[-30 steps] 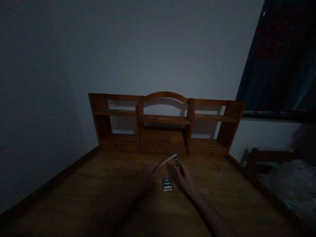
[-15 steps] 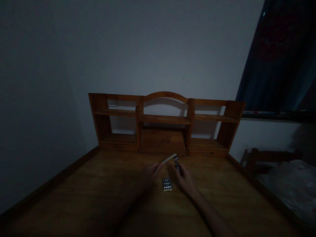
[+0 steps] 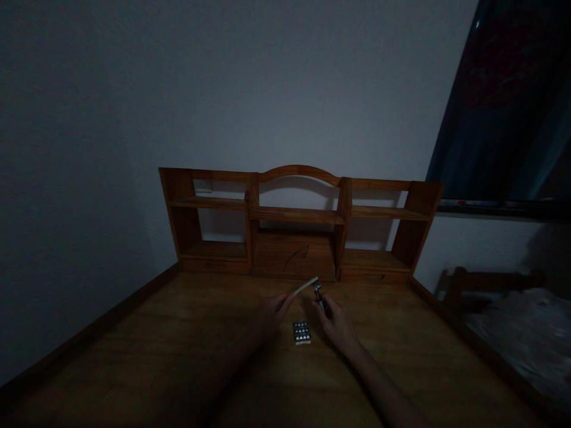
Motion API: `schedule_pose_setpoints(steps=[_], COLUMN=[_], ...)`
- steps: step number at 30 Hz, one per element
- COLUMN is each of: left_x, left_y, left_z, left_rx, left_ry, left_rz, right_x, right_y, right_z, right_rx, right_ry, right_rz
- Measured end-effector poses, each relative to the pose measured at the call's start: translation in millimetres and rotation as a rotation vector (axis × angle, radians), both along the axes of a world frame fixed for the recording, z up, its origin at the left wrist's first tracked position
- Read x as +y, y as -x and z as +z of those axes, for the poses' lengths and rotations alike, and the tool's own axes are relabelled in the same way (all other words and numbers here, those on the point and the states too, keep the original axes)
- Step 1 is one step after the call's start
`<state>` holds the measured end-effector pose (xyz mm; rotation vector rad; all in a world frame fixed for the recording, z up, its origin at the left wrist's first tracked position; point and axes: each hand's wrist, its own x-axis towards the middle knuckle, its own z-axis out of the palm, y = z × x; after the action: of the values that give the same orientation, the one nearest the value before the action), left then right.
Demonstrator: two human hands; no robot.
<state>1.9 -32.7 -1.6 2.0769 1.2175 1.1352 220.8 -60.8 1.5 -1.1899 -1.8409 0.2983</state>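
My left hand (image 3: 273, 312) is closed around the lower end of a slim pale stick (image 3: 306, 286), shaped like a toothbrush, with a dark patch under its tip. My right hand (image 3: 336, 321) grips a small razor-like tool (image 3: 319, 296) with a dark handle and a shiny metal head. That head sits just below the stick's tip; I cannot tell whether they touch. Between my forearms, a small dark pack (image 3: 301, 333) with rows of white shapes lies on the wooden desk (image 3: 187, 333). Dim light hides finer detail.
A wooden shelf unit (image 3: 297, 215) with several compartments stands along the desk's back edge, against a pale wall (image 3: 285, 89). Raised edges run along the desk's sides. At the right are a dark curtain (image 3: 499, 119) and a pale, crumpled plastic-like covering (image 3: 521, 333).
The metal-headed tool in my right hand has shifted very slightly left. My left hand, the stick and the pack stay nearly where they were.
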Motion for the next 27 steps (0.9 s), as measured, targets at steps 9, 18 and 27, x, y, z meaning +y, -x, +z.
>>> schedule_pose_setpoints(steps=[9, 18, 27], left_x=[1.8, 13.1, 10.9], left_y=[1.5, 1.3, 4.3], left_z=[3.6, -10.1, -6.5], left_rx=[-0.05, -0.006, -0.06], left_ry=[0.069, 0.041, 0.083], left_rz=[0.076, 0.096, 0.113], right_x=[0.2, 3.8, -0.7], right_y=[0.3, -5.0, -2.3], right_z=[0.0, -3.4, 0.4], right_rx=[0.066, -0.003, 0.006], right_ry=[0.018, 0.064, 0.064], right_rz=[0.007, 0.001, 0.02])
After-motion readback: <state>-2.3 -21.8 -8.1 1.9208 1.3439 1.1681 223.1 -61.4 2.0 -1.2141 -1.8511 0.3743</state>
